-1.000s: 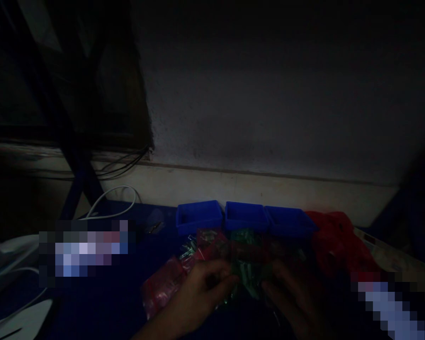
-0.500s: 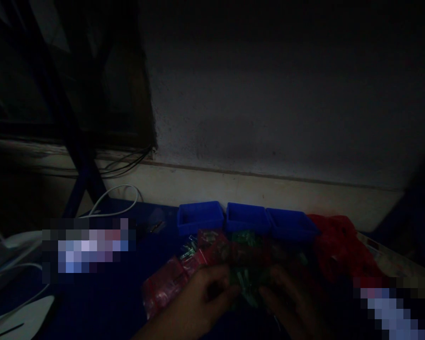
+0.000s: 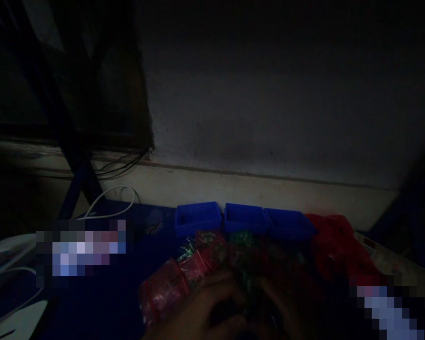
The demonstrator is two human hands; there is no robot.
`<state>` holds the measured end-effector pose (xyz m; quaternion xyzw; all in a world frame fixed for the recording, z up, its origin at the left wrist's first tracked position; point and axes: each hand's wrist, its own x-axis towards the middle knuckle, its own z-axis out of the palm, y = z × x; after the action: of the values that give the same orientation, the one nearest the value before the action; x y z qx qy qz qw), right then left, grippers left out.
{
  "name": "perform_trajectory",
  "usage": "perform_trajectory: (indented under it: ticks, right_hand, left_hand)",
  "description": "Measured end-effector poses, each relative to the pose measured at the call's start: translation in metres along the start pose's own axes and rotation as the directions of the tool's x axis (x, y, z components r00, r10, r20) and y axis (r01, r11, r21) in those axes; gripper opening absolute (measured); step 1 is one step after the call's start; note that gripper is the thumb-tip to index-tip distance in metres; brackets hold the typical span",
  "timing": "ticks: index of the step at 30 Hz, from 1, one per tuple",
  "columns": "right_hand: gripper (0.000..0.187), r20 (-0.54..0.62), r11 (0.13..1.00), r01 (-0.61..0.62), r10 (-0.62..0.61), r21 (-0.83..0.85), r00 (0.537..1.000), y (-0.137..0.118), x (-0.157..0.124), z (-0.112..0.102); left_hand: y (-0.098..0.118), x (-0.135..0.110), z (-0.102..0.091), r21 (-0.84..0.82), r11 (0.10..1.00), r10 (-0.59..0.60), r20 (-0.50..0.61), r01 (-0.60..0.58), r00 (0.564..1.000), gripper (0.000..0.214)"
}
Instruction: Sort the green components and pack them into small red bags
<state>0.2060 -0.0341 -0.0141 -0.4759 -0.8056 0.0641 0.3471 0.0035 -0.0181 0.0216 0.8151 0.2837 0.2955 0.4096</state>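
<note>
In the dim head view, my left hand is low in the middle, fingers curled toward a small green plastic bag. My right hand is bent around the bag's other side, in deep shadow. Both hands appear closed on the bag, though the fingertips are hard to see. Close by my left hand lie red-tinted zip bags with small items inside. Behind the hands are more red bags and another green bag. Some small, shiny greenish pieces lie to their left.
Three blue bins, left, middle and right, stand along the wall. A red plastic bag is heaped at the right. White cables and a pale flat object are at the left. Blurred patches cover two areas.
My hands have moved slightly lower. The left fingers now curl over further, and the green bag between the hands shows less. The view has shifted a little.
</note>
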Motion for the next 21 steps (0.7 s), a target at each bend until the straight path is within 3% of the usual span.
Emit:
perform_trajectory:
  ticks: [5,9,12,17,21]
  right_hand:
    - [0.039,-0.106,0.998,-0.058,0.055,-0.031,0.993,0.001,-0.005,0.004]
    - [0.038,-0.153,0.995,-0.099,0.099,0.006,0.983,-0.004,-0.004,-0.001]
    - [0.038,-0.149,0.991,-0.127,0.132,0.042,0.98,-0.006,-0.002,-0.007]
    - [0.04,-0.13,0.993,-0.11,0.114,0.035,0.985,-0.006,0.001,-0.014]
    - [0.043,-0.11,0.975,-0.152,0.17,0.16,0.979,-0.008,0.003,-0.012]
  left_hand:
    - [0.004,0.004,0.0,0.0,0.999,0.049,0.048,-0.049,0.998,0.021]
    - [-0.008,0.006,0.005,-0.053,0.994,-0.102,-0.148,0.095,0.984,0.011]
    - [-0.018,0.007,0.007,-0.197,0.968,-0.2,-0.22,0.157,0.955,0.02]
    - [-0.019,0.007,0.007,-0.351,0.914,-0.263,-0.126,0.205,0.957,0.032]
    - [-0.016,0.008,0.006,-0.327,0.919,-0.253,-0.065,0.219,0.965,0.024]
